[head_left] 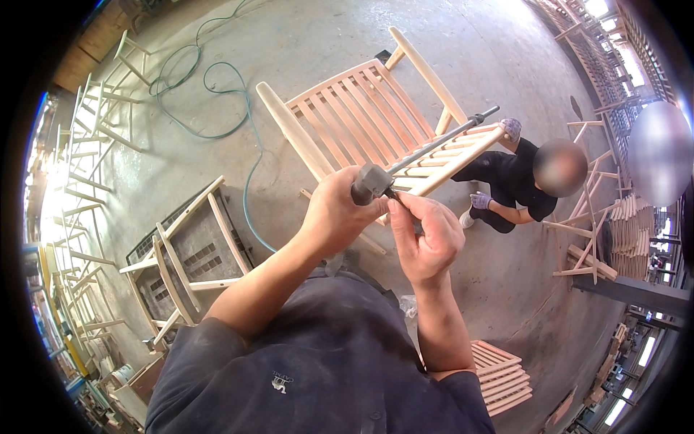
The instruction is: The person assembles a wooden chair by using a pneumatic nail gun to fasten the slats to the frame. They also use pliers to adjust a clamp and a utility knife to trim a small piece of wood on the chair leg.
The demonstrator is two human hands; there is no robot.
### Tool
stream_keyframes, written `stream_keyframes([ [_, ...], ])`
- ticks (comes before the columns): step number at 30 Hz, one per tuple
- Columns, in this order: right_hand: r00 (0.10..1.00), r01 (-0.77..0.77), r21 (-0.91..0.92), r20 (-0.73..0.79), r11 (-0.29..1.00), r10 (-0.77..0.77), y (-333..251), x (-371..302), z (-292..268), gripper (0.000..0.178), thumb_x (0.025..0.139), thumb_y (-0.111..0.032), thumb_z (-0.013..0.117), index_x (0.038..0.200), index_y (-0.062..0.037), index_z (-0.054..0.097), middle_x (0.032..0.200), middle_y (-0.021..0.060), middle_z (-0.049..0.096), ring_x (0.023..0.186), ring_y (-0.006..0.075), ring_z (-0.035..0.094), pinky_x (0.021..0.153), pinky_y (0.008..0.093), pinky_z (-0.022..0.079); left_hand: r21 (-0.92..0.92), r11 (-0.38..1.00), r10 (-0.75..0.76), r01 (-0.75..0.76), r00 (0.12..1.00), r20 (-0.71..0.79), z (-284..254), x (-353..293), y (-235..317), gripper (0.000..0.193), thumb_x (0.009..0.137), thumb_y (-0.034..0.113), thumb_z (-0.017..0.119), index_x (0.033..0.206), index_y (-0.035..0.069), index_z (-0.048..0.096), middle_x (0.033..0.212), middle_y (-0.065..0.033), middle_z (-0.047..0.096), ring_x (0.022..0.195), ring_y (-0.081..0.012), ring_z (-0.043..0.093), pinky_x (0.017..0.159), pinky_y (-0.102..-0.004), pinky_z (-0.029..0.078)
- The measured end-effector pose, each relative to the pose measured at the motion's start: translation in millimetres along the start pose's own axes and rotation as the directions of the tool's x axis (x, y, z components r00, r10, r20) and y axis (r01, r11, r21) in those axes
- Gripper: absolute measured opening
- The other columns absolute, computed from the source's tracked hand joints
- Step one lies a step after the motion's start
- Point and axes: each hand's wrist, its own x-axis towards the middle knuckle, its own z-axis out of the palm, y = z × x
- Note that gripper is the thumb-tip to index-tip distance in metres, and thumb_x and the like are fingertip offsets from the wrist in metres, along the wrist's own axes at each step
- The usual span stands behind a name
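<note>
A pale wooden slatted chair frame [361, 119] lies on the concrete floor in front of me. A long grey metal bar clamp [434, 145] runs along its near rail. My left hand [336, 210] grips the clamp's grey end block [370, 181]. My right hand [426, 235] pinches the clamp's handle just beside that block. At the far end of the clamp a crouching person in black clothes [517, 184] holds the frame with a gloved hand [510, 128].
A green hose [217, 79] snakes across the floor at the back left. Another wooden frame rests on a grey crate [184, 249] at my left. Rows of chair parts [87, 159] line the left side, stacked slat panels [502, 376] lie at the lower right.
</note>
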Motion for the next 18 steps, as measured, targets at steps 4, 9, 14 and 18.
stream_keyframes([
  [4,1.0,0.021,-0.01,-0.015,1.0,-0.021,-0.6,0.6,0.7,0.012,0.088,0.0,0.079,0.098,0.0015,0.073,0.084,0.0131,0.076,0.072,0.0262,0.074,0.064,0.0331,0.056,-0.114,0.993,-0.001,0.001,1.0,0.007,2.1,-0.7,-2.8,0.025,0.084,0.019,0.084,0.097,0.002,0.071,0.074,-0.0087,0.067,0.069,-0.0183,0.063,0.067,-0.036,0.051],
  [9,0.999,-0.035,0.012,-0.018,0.999,0.036,-5.7,1.4,0.3,0.011,0.085,0.0,0.078,0.094,-0.0003,0.071,0.081,0.0114,0.074,0.068,0.0225,0.072,0.061,0.0318,0.055,-0.069,0.998,-0.009,0.01,1.0,0.008,2.7,-1.7,-0.8,0.024,0.083,0.018,0.083,0.098,0.003,0.072,0.076,-0.0091,0.068,0.07,-0.0188,0.064,0.069,-0.0361,0.052],
  [14,0.998,-0.055,-0.019,0.021,0.998,0.056,-4.3,3.3,-4.0,0.013,0.08,-0.002,0.077,0.089,-0.0034,0.068,0.076,0.0065,0.069,0.063,0.0201,0.065,0.059,0.0319,0.052,0.025,1.0,0.017,-0.017,1.0,-0.007,3.3,-4.0,4.4,0.025,0.082,0.019,0.084,0.098,0.004,0.072,0.078,-0.011,0.069,0.071,-0.0241,0.065,0.07,-0.0374,0.052],
  [18,0.998,-0.041,-0.035,0.055,0.999,0.042,-3.0,5.6,-7.8,0.015,0.077,-0.003,0.077,0.088,-0.0061,0.067,0.075,0.0047,0.065,0.065,0.0239,0.063,0.064,0.0369,0.052,0.093,0.996,0.006,-0.006,1.0,0.001,1.9,-5.7,7.0,0.026,0.081,0.02,0.084,0.098,0.004,0.073,0.078,-0.0118,0.069,0.072,-0.0268,0.066,0.07,-0.0381,0.052],
])
